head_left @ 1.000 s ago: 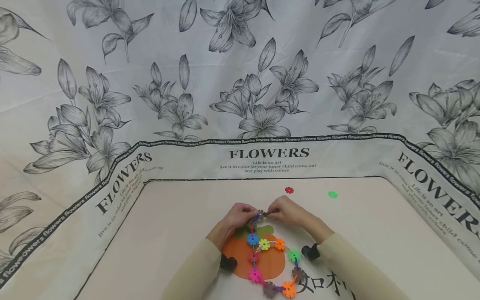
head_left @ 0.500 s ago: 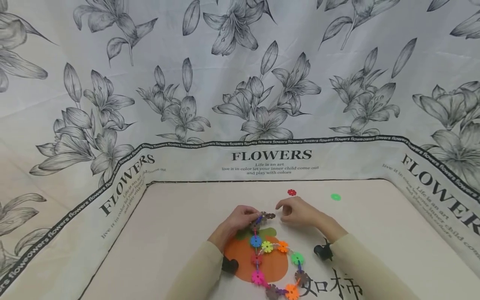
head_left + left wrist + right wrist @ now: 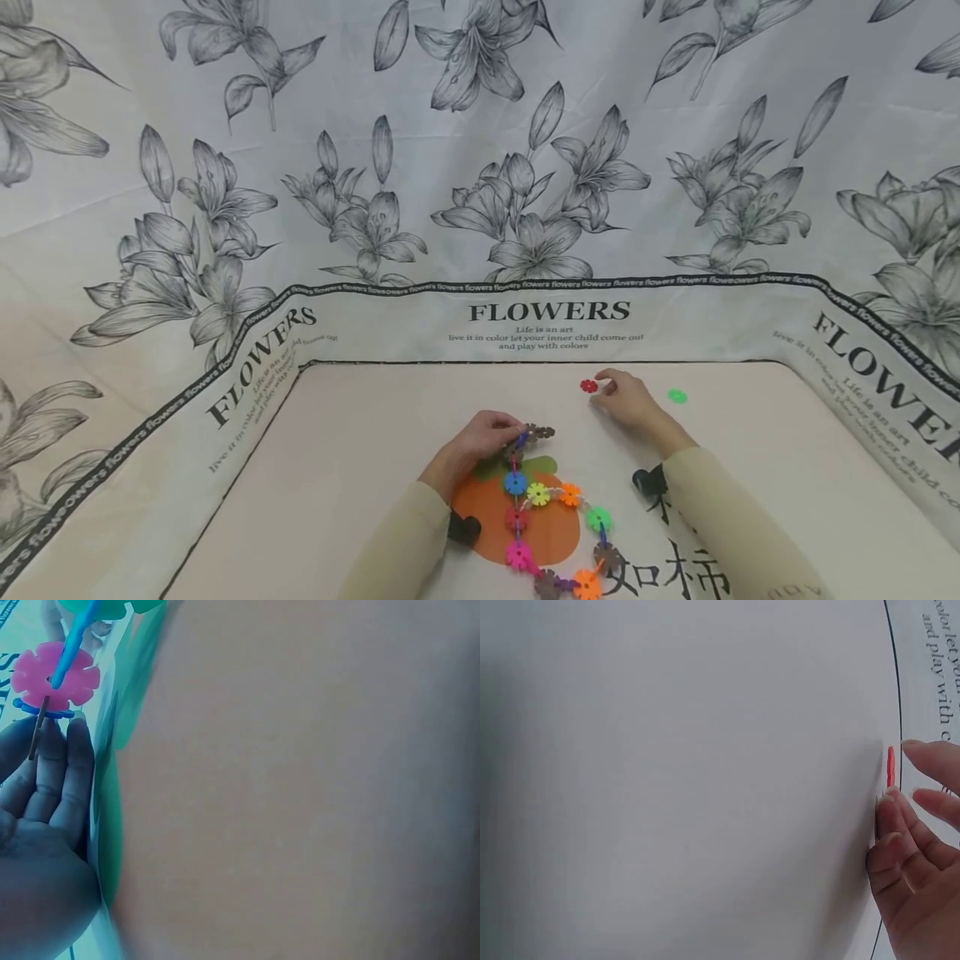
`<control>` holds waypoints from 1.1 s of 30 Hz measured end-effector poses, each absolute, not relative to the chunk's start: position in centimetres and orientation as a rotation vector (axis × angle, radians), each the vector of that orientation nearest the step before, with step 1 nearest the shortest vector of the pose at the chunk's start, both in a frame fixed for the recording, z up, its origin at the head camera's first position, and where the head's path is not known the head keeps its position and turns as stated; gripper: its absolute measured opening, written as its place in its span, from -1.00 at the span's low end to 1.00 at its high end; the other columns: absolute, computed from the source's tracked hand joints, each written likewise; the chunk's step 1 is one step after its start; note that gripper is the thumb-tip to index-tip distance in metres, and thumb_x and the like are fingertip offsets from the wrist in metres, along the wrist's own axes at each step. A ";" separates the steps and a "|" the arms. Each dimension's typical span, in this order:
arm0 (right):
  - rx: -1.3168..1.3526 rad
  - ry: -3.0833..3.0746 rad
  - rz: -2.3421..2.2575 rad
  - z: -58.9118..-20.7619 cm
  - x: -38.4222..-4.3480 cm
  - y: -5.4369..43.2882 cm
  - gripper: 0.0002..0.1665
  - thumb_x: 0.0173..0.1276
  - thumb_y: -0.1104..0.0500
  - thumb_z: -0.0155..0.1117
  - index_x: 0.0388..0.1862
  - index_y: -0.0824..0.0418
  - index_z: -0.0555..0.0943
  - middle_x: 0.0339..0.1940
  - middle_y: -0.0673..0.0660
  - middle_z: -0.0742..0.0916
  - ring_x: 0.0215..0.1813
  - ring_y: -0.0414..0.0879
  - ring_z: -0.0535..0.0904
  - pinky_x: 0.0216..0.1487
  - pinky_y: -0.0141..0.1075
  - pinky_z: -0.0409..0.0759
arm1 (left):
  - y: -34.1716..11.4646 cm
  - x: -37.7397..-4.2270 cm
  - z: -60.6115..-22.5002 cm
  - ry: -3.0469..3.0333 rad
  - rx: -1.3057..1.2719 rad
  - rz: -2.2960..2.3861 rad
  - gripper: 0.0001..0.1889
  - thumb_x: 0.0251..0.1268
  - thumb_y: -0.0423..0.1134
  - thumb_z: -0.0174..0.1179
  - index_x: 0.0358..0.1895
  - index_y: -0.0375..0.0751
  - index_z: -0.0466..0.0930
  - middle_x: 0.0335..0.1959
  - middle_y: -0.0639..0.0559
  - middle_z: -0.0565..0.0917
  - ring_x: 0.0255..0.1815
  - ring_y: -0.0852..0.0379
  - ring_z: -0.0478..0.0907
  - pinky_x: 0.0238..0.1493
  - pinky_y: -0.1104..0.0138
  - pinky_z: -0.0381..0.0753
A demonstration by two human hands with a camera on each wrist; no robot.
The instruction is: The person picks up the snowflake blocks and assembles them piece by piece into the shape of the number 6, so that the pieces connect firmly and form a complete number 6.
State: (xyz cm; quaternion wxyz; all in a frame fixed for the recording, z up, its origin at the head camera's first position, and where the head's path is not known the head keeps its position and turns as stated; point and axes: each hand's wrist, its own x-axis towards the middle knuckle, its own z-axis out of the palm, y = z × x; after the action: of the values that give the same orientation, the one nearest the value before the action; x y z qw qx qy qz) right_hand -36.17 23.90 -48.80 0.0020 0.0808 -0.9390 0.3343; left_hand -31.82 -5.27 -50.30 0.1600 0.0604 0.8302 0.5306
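A chain of colourful flower-shaped plastic discs (image 3: 515,483), slotted together, hangs and curves into a loop. My left hand (image 3: 486,435) pinches its upper end, where brown discs (image 3: 534,432) stick out to the right. The left wrist view shows a pink-looking disc (image 3: 56,675) just above the left fingertips. My right hand (image 3: 630,402) has reached a loose red flower disc (image 3: 588,387) near the back of the table, with thumb and fingers spread beside it. In the right wrist view that red disc (image 3: 890,766) appears edge-on by the fingertips, with no clear grip on it.
One loose green disc (image 3: 677,396) lies right of my right hand. The tabletop (image 3: 360,408) bears a printed orange persimmon (image 3: 551,533) and black characters (image 3: 697,571). A flower-printed cloth (image 3: 555,329) borders the back and sides.
My right hand let go of the brown disc at the chain's end and moved back and right to the red disc. The left hand stays on the chain.
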 end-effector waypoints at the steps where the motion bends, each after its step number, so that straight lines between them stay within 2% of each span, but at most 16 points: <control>1: 0.235 -2.958 1.048 -48.9 -36.4 23.9 -0.41 0.41 0.17 0.32 0.34 0.40 0.46 0.00 0.39 0.67 -0.05 0.19 0.59 0.01 0.04 0.58 | -5.3 -31.8 -50.3 2.375 0.172 1.515 -0.81 0.49 -0.13 0.24 -0.15 -0.13 0.77 -0.34 0.08 0.74 -0.32 0.14 0.52 -0.29 0.35 0.45; 7: 0.193 -2.999 1.024 -49.1 -37.3 23.9 -0.43 0.44 0.12 0.30 0.36 0.33 0.50 0.09 0.43 0.64 0.01 0.21 0.57 0.02 0.05 0.56 | -4.7 -32.0 -50.6 2.409 0.180 1.518 -0.83 0.45 -0.12 0.28 -0.17 -0.11 0.78 -0.31 0.11 0.73 -0.28 0.14 0.51 -0.25 0.34 0.45; 12: 0.131 -3.034 0.999 -49.2 -37.5 23.8 -0.59 0.41 0.15 0.30 0.15 0.32 0.56 -0.09 0.32 0.64 -0.14 0.13 0.54 -0.14 -0.06 0.53 | -4.2 -32.2 -50.6 2.402 0.217 1.518 -0.83 0.46 -0.12 0.28 -0.17 -0.10 0.79 -0.30 0.12 0.74 -0.28 0.15 0.52 -0.23 0.34 0.46; 19: 0.118 -3.043 1.044 -48.6 -37.0 23.6 -0.58 0.39 0.14 0.35 0.02 0.43 0.51 -0.11 0.32 0.64 -0.12 0.12 0.55 -0.07 -0.07 0.57 | -4.1 -32.8 -50.1 2.370 0.276 1.522 -0.81 0.48 -0.13 0.26 -0.16 -0.14 0.78 -0.29 0.10 0.74 -0.28 0.17 0.54 -0.23 0.36 0.47; 26: 0.192 -3.006 1.044 -48.1 -35.6 24.0 -0.72 0.35 0.17 0.41 -0.16 0.36 0.59 -0.28 0.20 0.64 -0.27 0.01 0.50 -0.29 -0.23 0.49 | -4.1 -33.1 -50.0 2.351 0.286 1.540 -0.79 0.48 -0.11 0.25 -0.13 -0.16 0.78 -0.30 0.09 0.73 -0.31 0.19 0.53 -0.28 0.37 0.47; 33: 0.272 -2.994 1.252 -48.4 -32.8 24.2 -0.83 0.41 0.20 0.37 -0.18 0.32 0.65 -0.48 0.10 0.67 -0.47 -0.09 0.55 -0.41 -0.28 0.58 | -4.2 -32.9 -50.3 2.308 0.282 1.561 -0.79 0.47 -0.13 0.26 -0.14 -0.18 0.78 -0.33 0.05 0.75 -0.37 0.16 0.53 -0.35 0.36 0.45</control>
State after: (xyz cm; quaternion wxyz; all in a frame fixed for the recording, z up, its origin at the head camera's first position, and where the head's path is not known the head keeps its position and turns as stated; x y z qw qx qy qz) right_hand -32.79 24.16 -48.42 -0.0575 0.0833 -0.9179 0.3837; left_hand -32.91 -4.17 -50.28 0.1695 0.0991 0.8122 0.5493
